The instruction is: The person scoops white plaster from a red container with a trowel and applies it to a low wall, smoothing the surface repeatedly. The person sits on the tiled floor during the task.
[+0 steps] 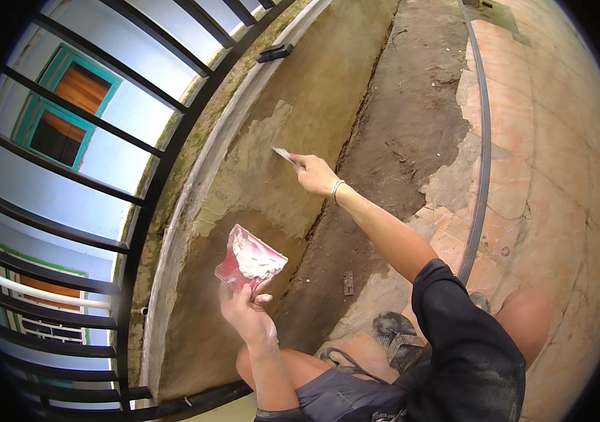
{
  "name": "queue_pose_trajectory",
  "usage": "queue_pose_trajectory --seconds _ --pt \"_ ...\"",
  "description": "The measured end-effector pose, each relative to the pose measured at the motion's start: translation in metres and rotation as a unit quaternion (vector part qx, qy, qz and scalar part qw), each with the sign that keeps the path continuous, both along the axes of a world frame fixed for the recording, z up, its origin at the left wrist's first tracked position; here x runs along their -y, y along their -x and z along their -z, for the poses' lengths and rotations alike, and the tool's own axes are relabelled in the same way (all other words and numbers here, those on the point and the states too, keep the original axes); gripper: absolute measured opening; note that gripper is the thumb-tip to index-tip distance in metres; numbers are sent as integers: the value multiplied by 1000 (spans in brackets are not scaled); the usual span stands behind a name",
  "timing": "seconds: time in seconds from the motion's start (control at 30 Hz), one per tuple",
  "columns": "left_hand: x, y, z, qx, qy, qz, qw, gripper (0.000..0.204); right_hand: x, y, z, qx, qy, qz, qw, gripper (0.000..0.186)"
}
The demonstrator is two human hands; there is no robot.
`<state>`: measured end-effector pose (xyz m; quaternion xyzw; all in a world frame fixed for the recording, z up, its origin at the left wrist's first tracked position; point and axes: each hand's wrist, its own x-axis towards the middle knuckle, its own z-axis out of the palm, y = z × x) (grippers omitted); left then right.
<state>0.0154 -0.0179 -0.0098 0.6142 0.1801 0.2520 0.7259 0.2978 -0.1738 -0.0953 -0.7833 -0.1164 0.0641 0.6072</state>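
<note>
My right hand (316, 176) grips a putty knife (283, 154), its blade at the face of a low plastered wall (335, 63). Around the blade spreads a lighter, smeared patch (243, 190) of coating; darker bare plaster lies below it. Nearer to me, my left hand (245, 313) pinches the lower edge of a bent red-and-white plastic piece (228, 271). A thick heap of white putty (256, 259) sits on that piece. White smears mark my left fingers and wrist. Whether the blade touches the wall, I cannot tell.
Black metal railings (152, 183) rise along the wall's left side. A dark block (274, 53) rests on the wall's ledge. Right of the wall run a dirt strip (412, 105), a grey edging strip (485, 126) and orange tiles (518, 183). A dark sandal (397, 341) is by my legs.
</note>
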Motion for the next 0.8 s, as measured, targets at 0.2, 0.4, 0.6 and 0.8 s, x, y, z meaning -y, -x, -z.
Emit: queue_pose_trajectory --seconds 0.2,0.4,0.6,0.8 --pt "22 -4 1 9 24 12 1000 53 2 -97 8 97 -118 206 967 48" --pt "42 -7 -4 17 -7 -11 1000 56 -71 -60 37 114 -116 211 964 52" --pt "53 -4 -8 14 -8 1 1000 54 -16 -66 33 105 -107 217 965 47" --pt "51 2 -14 14 -40 -6 999 51 -6 -84 4 111 -79 175 975 44"
